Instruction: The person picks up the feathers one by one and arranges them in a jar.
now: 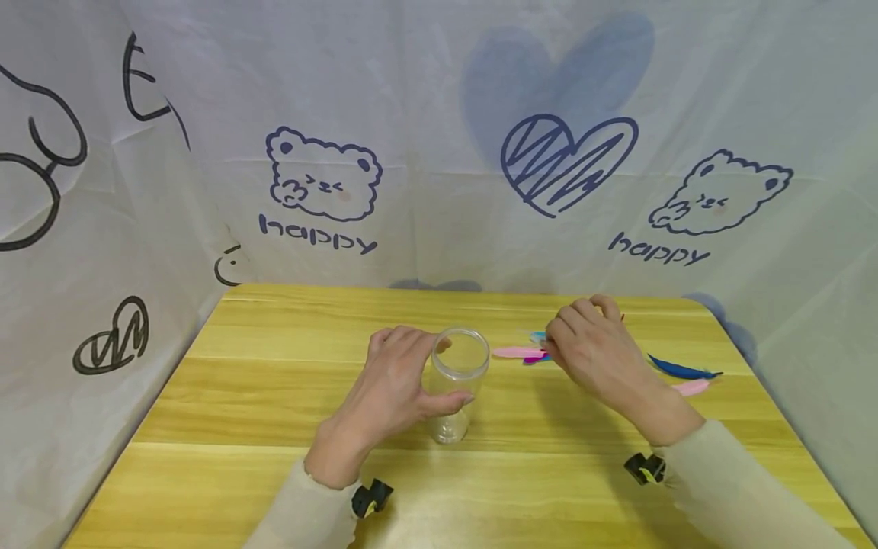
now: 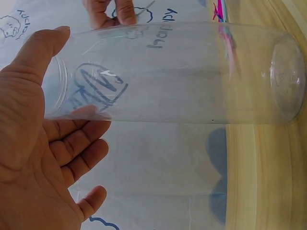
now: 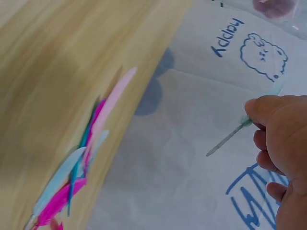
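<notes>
My left hand (image 1: 387, 381) grips a clear plastic jar (image 1: 450, 433) near its rim, the thumb on the near side. The jar stands upright on the table, its round mouth facing up. In the left wrist view, the jar (image 2: 177, 76) is see-through, with no contents visible inside. My right hand (image 1: 593, 354) is raised to the right of the jar. Between its thumb and forefinger it pinches a pale blue-green feather (image 3: 224, 142), whose bare shaft points away from the fingers. The head view mostly hides this feather behind the hand.
Loose feathers lie on the wooden table (image 1: 274, 427): a light pink one (image 1: 514, 352) with magenta and blue ones in a bunch by my right hand, and a dark blue one (image 1: 682, 370) and another pink one (image 1: 693, 388) farther right. White drawn-on cloth (image 1: 439, 191) hangs behind.
</notes>
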`<state>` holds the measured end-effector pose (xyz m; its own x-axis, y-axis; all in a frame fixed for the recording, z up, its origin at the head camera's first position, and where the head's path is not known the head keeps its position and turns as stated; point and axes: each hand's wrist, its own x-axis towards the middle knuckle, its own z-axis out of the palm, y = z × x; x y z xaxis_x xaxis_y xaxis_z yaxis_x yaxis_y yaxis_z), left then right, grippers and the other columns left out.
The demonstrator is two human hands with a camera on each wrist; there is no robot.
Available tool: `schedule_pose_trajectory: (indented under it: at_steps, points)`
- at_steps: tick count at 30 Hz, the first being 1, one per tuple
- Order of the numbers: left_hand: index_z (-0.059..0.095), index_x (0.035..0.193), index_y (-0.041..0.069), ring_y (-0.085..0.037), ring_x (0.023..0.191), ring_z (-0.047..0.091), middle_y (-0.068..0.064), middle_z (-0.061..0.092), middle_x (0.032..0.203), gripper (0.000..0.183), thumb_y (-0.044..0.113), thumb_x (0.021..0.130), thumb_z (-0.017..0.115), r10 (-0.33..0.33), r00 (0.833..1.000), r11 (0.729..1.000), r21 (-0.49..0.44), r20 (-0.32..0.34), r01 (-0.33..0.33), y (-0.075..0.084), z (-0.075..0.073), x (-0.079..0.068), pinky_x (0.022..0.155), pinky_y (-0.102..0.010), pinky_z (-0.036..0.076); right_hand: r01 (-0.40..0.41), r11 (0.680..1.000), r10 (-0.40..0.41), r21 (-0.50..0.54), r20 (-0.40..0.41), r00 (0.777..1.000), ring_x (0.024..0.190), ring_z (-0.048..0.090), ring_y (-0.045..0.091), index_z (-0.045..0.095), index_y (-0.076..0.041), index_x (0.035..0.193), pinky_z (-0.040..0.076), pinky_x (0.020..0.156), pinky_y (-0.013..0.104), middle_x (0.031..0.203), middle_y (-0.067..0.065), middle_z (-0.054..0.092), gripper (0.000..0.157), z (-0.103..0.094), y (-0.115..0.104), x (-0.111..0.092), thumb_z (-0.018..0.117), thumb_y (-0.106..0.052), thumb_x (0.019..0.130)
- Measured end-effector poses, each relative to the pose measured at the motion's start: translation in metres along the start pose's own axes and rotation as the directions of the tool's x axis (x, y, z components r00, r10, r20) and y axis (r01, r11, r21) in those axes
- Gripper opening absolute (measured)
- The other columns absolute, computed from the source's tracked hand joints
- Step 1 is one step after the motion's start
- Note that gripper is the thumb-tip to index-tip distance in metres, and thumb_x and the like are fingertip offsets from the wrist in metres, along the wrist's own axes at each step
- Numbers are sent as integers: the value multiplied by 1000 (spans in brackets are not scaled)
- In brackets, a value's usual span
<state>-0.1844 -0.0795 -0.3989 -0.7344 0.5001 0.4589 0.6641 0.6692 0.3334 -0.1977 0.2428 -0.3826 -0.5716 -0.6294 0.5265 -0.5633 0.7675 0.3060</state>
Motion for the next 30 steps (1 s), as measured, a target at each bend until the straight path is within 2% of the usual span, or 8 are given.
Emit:
schedule_pose_trajectory:
  at_steps: [3, 5, 16, 22, 25, 30]
  points:
    - [68, 128, 16, -23, 114, 62, 1, 72, 117, 69, 61, 79, 87, -2, 1000, 1000, 3, -1, 2, 0, 0, 0, 112, -53, 38, -7, 1000, 7, 9, -9, 1000, 90, 56, 32, 63, -6, 91, 42, 93, 54, 88, 7, 62, 21, -6, -1, 4, 67, -24, 101]
    - [68, 127, 16, -22, 114, 62, 2, 72, 117, 69, 61, 79, 87, -4, 1000, 1000, 5, 0, 4, 1, 0, 0, 112, -53, 38, -8, 1000, 9, 14, -16, 1000, 91, 56, 32, 63, -7, 92, 42, 93, 54, 89, 7, 63, 19, -10, -2, 7, 73, -23, 97]
    - [68, 127, 15, -23, 115, 62, 0, 73, 117, 69, 61, 79, 87, -2, 1000, 1000, 0, 0, 2, 1, 0, 0, 112, -53, 38, 17, 998, -13, 52, -66, 998, 92, 56, 32, 64, -7, 96, 40, 95, 55, 90, 7, 63, 16, -31, -12, 23, 65, -22, 103]
    - [69, 127, 16, -23, 115, 63, 1, 73, 117, 69, 61, 78, 88, 1, 1000, 1000, 4, -7, -1, 0, 1, 0, 112, -53, 39, 34, 997, -25, 72, -126, 992, 93, 56, 32, 65, -6, 99, 39, 92, 53, 92, 8, 64, 28, -40, -19, 36, 53, -28, 111]
    - [68, 126, 16, -23, 115, 63, 2, 73, 117, 68, 61, 78, 88, 1, 1000, 1000, 3, -6, -1, 0, 1, 0, 112, -53, 39, 43, 995, -27, 93, -168, 985, 93, 56, 33, 66, -5, 100, 39, 89, 53, 92, 9, 65, 27, -44, -23, 44, 55, -27, 110]
    - [68, 125, 16, -24, 114, 63, 2, 72, 116, 67, 60, 78, 88, 2, 1000, 1000, 0, -5, -2, 0, 1, 0, 111, -53, 39, 56, 990, -26, 132, -218, 976, 93, 57, 34, 67, -5, 100, 38, 89, 52, 93, 10, 67, 16, -50, -30, 57, 67, -21, 103]
